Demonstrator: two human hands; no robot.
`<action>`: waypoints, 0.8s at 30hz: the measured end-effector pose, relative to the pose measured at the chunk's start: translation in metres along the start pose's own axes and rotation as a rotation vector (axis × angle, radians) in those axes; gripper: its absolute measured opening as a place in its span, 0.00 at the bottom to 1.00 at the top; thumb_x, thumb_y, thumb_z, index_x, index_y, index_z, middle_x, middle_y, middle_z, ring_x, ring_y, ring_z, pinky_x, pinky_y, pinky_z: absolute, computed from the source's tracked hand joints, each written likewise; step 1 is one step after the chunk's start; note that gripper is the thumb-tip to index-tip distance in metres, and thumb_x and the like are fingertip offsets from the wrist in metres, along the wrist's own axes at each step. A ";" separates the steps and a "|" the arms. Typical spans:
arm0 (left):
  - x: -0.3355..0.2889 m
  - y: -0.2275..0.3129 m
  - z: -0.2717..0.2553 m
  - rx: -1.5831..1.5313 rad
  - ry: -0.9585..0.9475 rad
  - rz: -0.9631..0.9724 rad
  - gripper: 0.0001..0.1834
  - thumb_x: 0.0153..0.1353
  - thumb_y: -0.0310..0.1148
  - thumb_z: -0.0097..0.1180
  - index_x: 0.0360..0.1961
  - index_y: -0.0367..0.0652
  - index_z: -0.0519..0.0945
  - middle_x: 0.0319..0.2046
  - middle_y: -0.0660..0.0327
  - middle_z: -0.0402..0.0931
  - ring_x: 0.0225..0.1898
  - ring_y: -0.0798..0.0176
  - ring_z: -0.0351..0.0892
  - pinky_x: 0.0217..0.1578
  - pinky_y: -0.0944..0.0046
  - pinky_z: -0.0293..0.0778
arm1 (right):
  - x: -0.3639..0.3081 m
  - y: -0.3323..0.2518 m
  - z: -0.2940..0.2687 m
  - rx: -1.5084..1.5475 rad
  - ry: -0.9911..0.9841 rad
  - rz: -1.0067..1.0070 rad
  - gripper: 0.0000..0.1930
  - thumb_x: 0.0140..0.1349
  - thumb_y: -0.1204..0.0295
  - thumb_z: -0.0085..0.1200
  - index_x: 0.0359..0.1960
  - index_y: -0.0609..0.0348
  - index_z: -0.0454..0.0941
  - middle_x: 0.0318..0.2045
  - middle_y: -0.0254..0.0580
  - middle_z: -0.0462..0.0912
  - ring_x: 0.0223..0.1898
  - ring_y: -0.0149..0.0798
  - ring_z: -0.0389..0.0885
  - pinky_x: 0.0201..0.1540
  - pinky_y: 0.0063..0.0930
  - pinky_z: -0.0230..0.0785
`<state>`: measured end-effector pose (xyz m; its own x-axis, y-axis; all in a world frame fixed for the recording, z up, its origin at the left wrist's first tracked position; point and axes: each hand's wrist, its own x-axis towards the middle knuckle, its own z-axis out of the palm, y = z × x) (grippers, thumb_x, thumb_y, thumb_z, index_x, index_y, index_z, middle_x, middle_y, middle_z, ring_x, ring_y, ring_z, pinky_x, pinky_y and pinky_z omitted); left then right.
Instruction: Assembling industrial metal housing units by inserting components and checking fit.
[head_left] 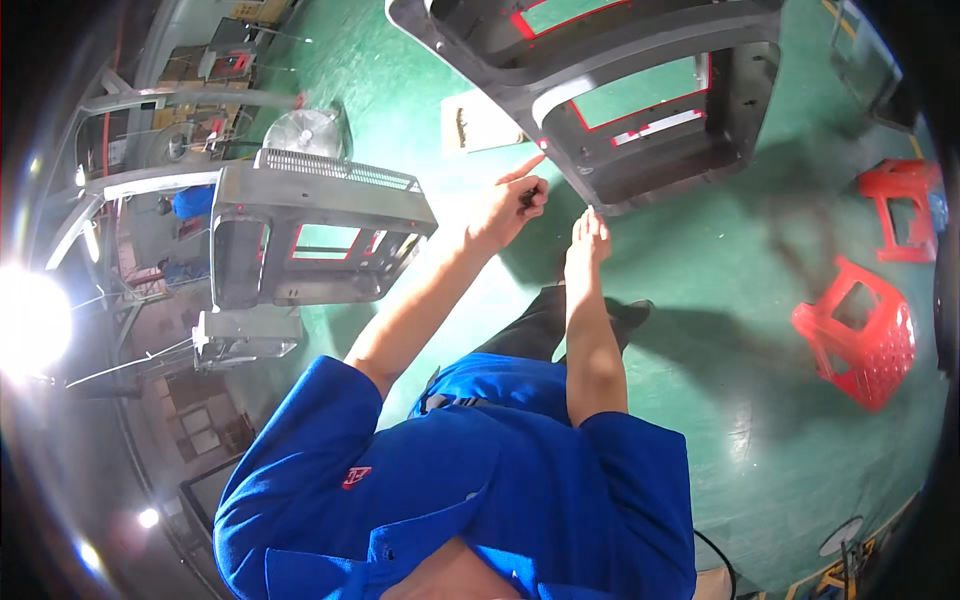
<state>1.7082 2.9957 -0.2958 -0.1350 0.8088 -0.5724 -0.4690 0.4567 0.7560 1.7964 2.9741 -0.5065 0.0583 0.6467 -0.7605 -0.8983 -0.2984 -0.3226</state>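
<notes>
A dark grey moulded housing (672, 182) with rectangular openings edged in red hangs at the top centre. My left hand (505, 212) is at its near left corner. The index finger is stretched to a small red mark (543, 146) there, and the other fingers curl round a small dark object (528, 198) whose kind I cannot make out. Under the housing's lower corner is my right hand (589, 240), fingers stretched out and fingertips against the edge. A similar grey housing (330, 282) with a slotted top hangs to the left of my left forearm.
Two red plastic stools (868, 335) are on the green floor (700, 400) at the right. A round fan (305, 133) stands beyond the left housing. A white board (480, 122) lies on the floor behind my left hand. Metal rails (150, 185) run along the left.
</notes>
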 end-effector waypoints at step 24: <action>0.018 -0.011 -0.012 0.081 -0.065 -0.045 0.23 0.65 0.27 0.42 0.62 0.40 0.62 0.27 0.61 0.67 0.25 0.70 0.61 0.24 0.73 0.60 | 0.071 0.033 0.005 -0.066 0.243 -0.187 0.08 0.45 0.79 0.61 0.27 0.69 0.76 0.22 0.40 0.78 0.20 0.30 0.74 0.21 0.18 0.65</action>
<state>1.7005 3.0014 -0.3181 -0.0573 0.8080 -0.5863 -0.4007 0.5193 0.7548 1.7689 3.0135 -0.5682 0.3299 0.5102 -0.7943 -0.8322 -0.2400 -0.4998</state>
